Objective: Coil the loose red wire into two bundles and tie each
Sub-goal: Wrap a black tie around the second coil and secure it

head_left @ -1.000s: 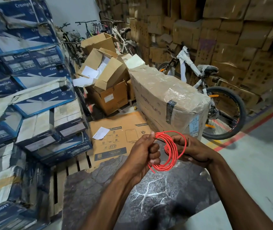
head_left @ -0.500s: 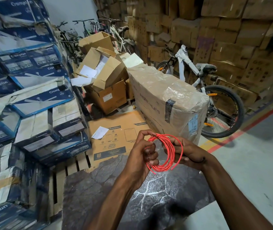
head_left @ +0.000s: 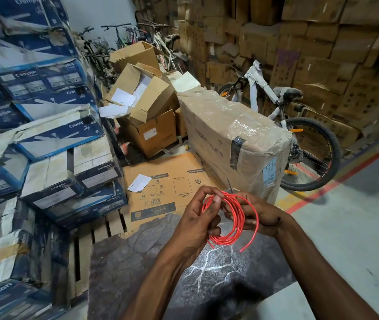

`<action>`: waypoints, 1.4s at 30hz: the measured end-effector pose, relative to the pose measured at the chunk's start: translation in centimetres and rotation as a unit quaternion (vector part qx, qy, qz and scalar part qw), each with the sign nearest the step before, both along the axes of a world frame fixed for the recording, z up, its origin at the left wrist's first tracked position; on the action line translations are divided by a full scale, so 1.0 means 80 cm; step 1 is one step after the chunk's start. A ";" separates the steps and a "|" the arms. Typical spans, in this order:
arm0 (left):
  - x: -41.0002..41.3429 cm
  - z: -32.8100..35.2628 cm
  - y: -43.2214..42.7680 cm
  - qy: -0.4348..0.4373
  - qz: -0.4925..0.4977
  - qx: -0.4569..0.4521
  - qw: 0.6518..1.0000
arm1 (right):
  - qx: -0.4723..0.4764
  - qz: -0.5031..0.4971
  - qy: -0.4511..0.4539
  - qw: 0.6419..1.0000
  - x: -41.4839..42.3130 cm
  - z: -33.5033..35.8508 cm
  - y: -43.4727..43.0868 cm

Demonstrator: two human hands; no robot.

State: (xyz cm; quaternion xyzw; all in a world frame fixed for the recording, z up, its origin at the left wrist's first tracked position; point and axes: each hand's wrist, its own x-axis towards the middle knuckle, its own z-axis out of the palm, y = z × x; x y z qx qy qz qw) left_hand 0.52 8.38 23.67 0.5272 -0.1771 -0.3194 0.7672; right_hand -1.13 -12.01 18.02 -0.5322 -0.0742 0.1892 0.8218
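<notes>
A coil of red wire [head_left: 235, 224] hangs between both hands above a dark stone-patterned slab [head_left: 137, 269]. My left hand [head_left: 195, 220] pinches the coil's upper left side with thumb and fingers. On the right, my right hand [head_left: 260, 213] grips the coil, its fingers partly hidden behind the loops. One loose loop stands out to the right, and its free end [head_left: 241, 250] points down toward the slab. A thin dark tie [head_left: 230, 185] sticks up above the hands.
Stacked blue and white Crompton boxes [head_left: 45, 135] fill the left. A flat cardboard box [head_left: 167, 190] lies ahead on a wooden pallet [head_left: 84, 248]. A wrapped Hercules carton [head_left: 234, 139] and a bicycle [head_left: 299, 135] stand to the right, with brown cartons [head_left: 322, 42] behind. Grey floor [head_left: 356, 215] lies at right.
The coil has loosened: one outer loop has sprung out to the right and its free end now hangs down. Both hands have shifted their grip slightly on the coil.
</notes>
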 end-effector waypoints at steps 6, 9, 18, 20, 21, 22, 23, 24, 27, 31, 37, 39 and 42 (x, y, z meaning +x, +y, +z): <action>0.004 0.000 0.006 0.048 0.023 -0.008 0.999 | 0.017 0.008 0.034 0.999 0.002 -0.003 0.000; 0.006 -0.001 0.010 0.070 0.043 -0.016 0.996 | 0.081 -0.004 0.047 0.996 -0.010 -0.007 -0.009; 0.009 -0.007 0.022 0.116 0.041 -0.001 0.992 | 0.321 -0.032 0.067 0.944 -0.043 -0.023 -0.008; 0.006 -0.009 0.023 0.125 0.038 0.010 0.991 | 0.275 -0.078 0.044 0.957 -0.046 -0.016 0.003; 0.004 -0.010 0.025 0.129 0.037 0.018 0.991 | 0.221 -0.131 0.041 0.966 -0.048 -0.013 0.009; 0.003 -0.011 0.026 0.131 0.034 0.026 0.990 | 0.163 -0.191 0.043 0.967 -0.048 -0.006 0.017; 0.002 -0.011 0.028 0.132 0.029 0.034 0.990 | 0.127 -0.238 0.047 0.962 -0.047 0.001 0.025; 0.001 -0.011 0.029 0.129 0.022 0.044 0.990 | 0.108 -0.272 0.047 0.955 -0.044 0.006 0.031; -0.002 -0.012 0.034 0.112 0.007 0.074 0.991 | 0.059 -0.326 0.036 0.943 -0.039 0.029 0.046; -0.007 -0.010 0.036 0.100 0.018 0.095 0.990 | 0.002 -0.350 0.017 0.937 -0.042 0.043 0.063; -0.011 -0.008 0.035 0.098 0.045 0.128 0.986 | -0.050 -0.361 0.003 0.931 -0.049 0.042 0.080; -0.011 -0.008 0.034 0.106 0.054 0.127 0.985 | -0.054 -0.361 0.000 0.931 -0.050 0.042 0.080; -0.012 -0.007 0.033 0.115 0.067 0.124 0.983 | -0.035 -0.364 0.005 0.931 -0.052 0.046 0.080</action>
